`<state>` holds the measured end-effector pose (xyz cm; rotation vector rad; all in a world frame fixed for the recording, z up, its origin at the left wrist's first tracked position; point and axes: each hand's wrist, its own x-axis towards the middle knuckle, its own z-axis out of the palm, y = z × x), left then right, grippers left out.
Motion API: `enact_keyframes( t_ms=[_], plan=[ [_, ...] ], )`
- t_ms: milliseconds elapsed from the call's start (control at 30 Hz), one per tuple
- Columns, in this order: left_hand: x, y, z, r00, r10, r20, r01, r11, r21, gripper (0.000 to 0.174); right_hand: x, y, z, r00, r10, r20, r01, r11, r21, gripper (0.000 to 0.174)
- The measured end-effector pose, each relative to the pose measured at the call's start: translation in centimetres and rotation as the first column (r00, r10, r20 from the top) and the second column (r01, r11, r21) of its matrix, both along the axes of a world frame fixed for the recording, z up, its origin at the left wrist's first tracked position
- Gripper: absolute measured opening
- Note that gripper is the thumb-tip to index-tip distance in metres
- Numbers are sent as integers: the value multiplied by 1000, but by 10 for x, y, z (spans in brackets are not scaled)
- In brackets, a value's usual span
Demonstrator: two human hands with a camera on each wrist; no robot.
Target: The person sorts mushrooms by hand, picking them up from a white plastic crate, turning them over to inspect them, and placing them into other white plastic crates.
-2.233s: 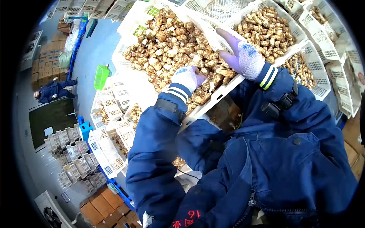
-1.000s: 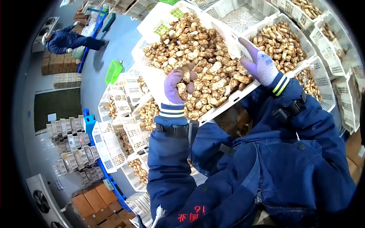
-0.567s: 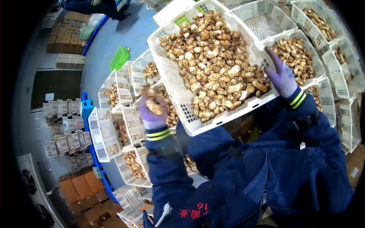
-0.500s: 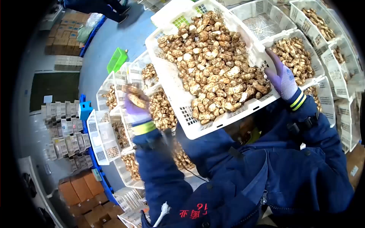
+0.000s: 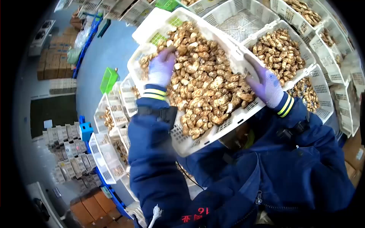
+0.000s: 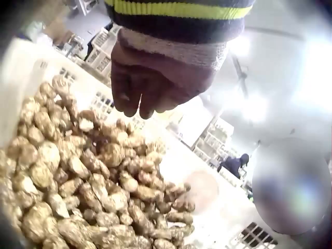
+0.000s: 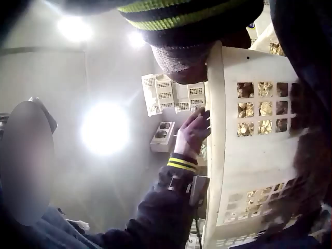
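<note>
A white plastic crate [image 5: 177, 137] full of brown-and-cream mushrooms [image 5: 213, 89] lies tilted in front of me in the head view. My left hand [image 5: 161, 70], in a lilac glove, is over its far left part with bent fingers close to the mushrooms. In the left wrist view that hand [image 6: 163, 78] hangs above the pile [image 6: 88, 181], with no mushroom visible in its fingers. My gloved right hand [image 5: 268, 86] grips the crate's right end, thumb and forefinger spread at the rim. The right wrist view has the crate wall [image 7: 259, 161] beside the hand, most fingers hidden.
More crates of mushrooms [image 5: 279, 51] stand right, and others [image 5: 108, 119] at left. A mesh-bottomed crate [image 5: 243, 22] lies behind. A green basket [image 5: 109, 79] sits on the blue floor [image 5: 102, 49]. Cardboard boxes [image 5: 91, 207] are stacked at lower left.
My left hand took mushrooms from the pile, carried them left over the neighbouring crates, and is back over the main crate without visible mushrooms. My right hand stays at the rim.
</note>
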<state>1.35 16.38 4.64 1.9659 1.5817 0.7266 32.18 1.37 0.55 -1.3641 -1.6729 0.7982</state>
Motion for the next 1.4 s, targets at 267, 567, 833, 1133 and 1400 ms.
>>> enact_keyframes(
  t_ms=[267,567,833,1133,1400],
  plan=[
    [74,36,-74,863,4,-504,-9,1000,-8,46,7,-3,21,999,41,6,-40,991,-131,60],
    [-29,25,-44,247,302,921,319,872,-372,39,9,0,28,995,50,-83,-69,966,-250,59],
    [26,101,-54,922,207,-326,-168,975,144,57,7,3,30,992,37,119,-12,978,-207,60],
    [7,43,-70,940,70,-335,-90,995,-46,36,10,-2,31,998,47,44,-37,978,-205,58],
    [36,24,-30,971,159,-176,-183,975,-129,30,4,-4,20,998,48,-36,-51,993,-105,61]
  ],
)
